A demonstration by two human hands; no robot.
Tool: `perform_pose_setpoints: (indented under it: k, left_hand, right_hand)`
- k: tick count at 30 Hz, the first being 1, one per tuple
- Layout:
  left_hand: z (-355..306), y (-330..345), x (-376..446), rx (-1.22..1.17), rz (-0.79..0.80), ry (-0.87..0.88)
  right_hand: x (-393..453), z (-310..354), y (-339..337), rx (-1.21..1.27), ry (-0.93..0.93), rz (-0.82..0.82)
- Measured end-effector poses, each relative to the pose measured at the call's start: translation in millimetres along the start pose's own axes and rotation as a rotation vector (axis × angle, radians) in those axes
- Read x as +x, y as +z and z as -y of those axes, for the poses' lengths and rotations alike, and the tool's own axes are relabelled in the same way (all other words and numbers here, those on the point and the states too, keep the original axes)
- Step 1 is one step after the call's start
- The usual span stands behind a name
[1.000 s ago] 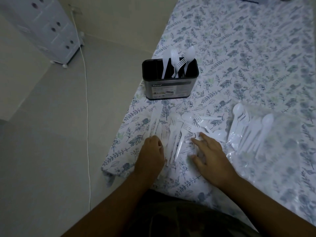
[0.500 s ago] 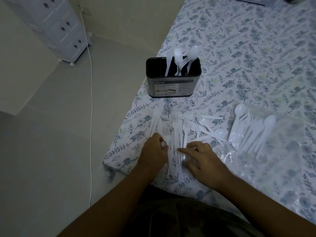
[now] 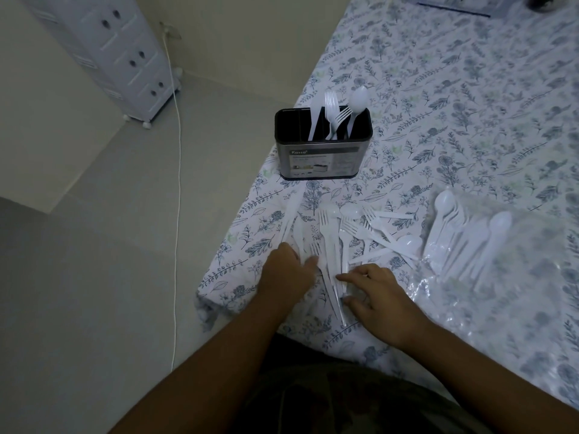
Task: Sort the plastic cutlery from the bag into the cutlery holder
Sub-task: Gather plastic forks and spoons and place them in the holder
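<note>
Hands flank a bunch of forks (image 3: 329,245): left hand (image 3: 286,272) loosely curled, right hand (image 3: 380,296) flat, fingers spread on their handles. Forks lie tines away, toward the holder (image 3: 322,161). Spoons in the bag (image 3: 466,245) point likewise, right.

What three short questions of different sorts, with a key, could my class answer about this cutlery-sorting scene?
1. True or false: the cutlery holder lies on its side.
2. Which piece stands furthest right in the holder: (a) knife, (b) fork, (c) spoon?
3. Where are both hands resting?

Key
1. False: it stands upright on the floral tablecloth.
2. (c): the spoon stands right of the forks.
3. The left hand and right hand press on the loose cutlery pile, left of the clear bag of spoons.
</note>
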State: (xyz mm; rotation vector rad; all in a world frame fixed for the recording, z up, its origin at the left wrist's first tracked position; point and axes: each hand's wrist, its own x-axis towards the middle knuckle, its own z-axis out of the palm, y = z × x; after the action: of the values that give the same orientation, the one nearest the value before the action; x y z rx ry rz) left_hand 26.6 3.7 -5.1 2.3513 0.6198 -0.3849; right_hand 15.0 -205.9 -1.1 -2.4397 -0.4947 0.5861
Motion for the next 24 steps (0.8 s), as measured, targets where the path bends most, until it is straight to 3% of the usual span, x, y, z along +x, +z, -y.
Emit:
perform_pose_setpoints:
  k: [8, 10, 13, 15, 18, 21, 24]
  left_hand:
    - [-10, -12, -2, 0.224, 0.019, 0.101]
    - [-14, -18, -12, 0.111, 0.023, 0.136]
    - [-28, -27, -35, -0.317, 0.208, 0.107]
    - [-34, -30, -42, -0.409, 0.273, 0.154]
    - [-24, -32, -27, -0.185, 0.037, 0.29]
    - [-6, -35, 8, -0.085, -0.2, 0.211]
    - [3, -32, 32, 0.088, -0.129, 0.048]
  right_hand:
    - [-1, 6, -6, 0.101, 0.079, -0.04]
    - [2, 16, -12, 0.292, 0.186, -0.049]
    - [9, 33, -20, 0.7, 0.343, 0.077]
    - [10, 41, -19, 0.911, 0.384, 0.133]
    - [10, 45, -16, 1.042, 0.452, 0.098]
    - [10, 44, -14, 1.088, 0.567, 0.062]
    - [9, 40, -19, 1.014, 0.592, 0.047]
